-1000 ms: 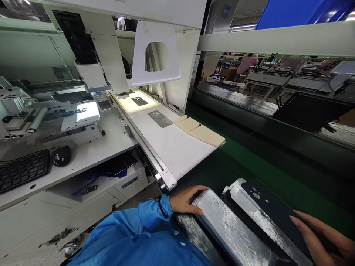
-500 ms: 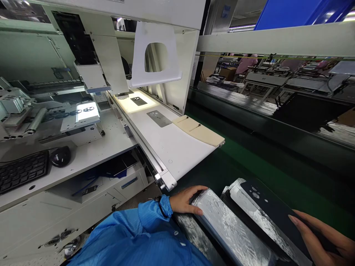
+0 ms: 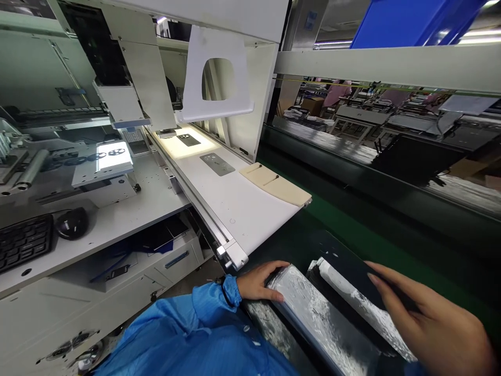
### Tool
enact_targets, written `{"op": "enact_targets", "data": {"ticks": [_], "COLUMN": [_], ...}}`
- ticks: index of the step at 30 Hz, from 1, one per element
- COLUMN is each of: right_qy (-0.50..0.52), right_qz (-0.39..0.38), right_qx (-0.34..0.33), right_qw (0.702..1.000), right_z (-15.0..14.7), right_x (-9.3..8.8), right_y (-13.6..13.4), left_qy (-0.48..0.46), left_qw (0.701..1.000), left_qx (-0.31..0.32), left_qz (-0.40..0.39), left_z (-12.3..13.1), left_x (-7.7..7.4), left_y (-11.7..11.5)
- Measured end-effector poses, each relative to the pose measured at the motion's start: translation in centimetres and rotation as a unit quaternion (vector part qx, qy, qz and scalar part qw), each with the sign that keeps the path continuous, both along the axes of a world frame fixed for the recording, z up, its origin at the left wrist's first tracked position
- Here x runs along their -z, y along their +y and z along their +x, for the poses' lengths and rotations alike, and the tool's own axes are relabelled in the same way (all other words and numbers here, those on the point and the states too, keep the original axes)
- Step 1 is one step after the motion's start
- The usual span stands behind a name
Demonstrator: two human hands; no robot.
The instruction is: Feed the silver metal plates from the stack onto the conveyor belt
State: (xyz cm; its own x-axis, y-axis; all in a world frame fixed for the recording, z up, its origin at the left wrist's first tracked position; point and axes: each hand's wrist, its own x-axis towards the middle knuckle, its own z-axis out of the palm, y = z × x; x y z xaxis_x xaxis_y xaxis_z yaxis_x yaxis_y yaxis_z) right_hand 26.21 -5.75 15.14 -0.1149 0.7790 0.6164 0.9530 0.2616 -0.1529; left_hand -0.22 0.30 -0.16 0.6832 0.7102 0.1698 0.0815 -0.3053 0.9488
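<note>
My left hand (image 3: 258,283) grips the near end of a stack of film-covered panels (image 3: 319,310), thumb on the near side and fingers over the far corner. In my right hand (image 3: 430,310), pinched between thumb and fingers, is a dark phone back panel (image 3: 346,261) with camera holes at its far end. It is raised over a second stack of film-covered panels (image 3: 352,286), beside the first, and partly covers it. A white conveyor belt (image 3: 254,209) lies ahead, carrying a grey phone back panel (image 3: 217,164) and a darker one (image 3: 189,139) in a lit patch.
A cream guide plate (image 3: 276,185) sits along the belt's right edge. On the left are a machine table with a mouse (image 3: 72,223) and keyboard (image 3: 25,240). A dark green surface (image 3: 376,230) runs along the right, below a long white beam (image 3: 383,65).
My right hand has moved left and forward with the dark panel, sliding it off its former line on the second stack. My left hand stays on its stack. The view has shifted slightly.
</note>
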Motion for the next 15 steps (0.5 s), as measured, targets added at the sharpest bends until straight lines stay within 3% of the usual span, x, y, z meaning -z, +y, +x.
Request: {"op": "enact_targets", "data": {"ticks": [3,7,12,15], "right_qy": [-0.032,-0.143,-0.259,-0.264], "right_qz": [0.048,0.132,-0.058,-0.096], "right_qx": [-0.111,-0.102,-0.103,-0.117], "right_qw": [0.992,0.976,0.959,0.953], "right_z": [-4.8,-11.2,-17.1,-18.5], "right_x": [-2.2,-3.0,-2.0,-1.1], "right_y": [3.2,8.0,10.4,9.9], "left_qy": [-0.005,-0.015,-0.035,-0.050], "left_qw": [1.000,1.000,0.999,0.999], "left_qx": [0.002,0.006,0.005,0.017], "left_qz": [0.003,-0.009,-0.007,0.003], "left_z": [0.0,0.2,0.3,0.2], "left_x": [0.0,0.2,0.3,0.0], "left_y": [0.0,0.0,0.0,0.0]}}
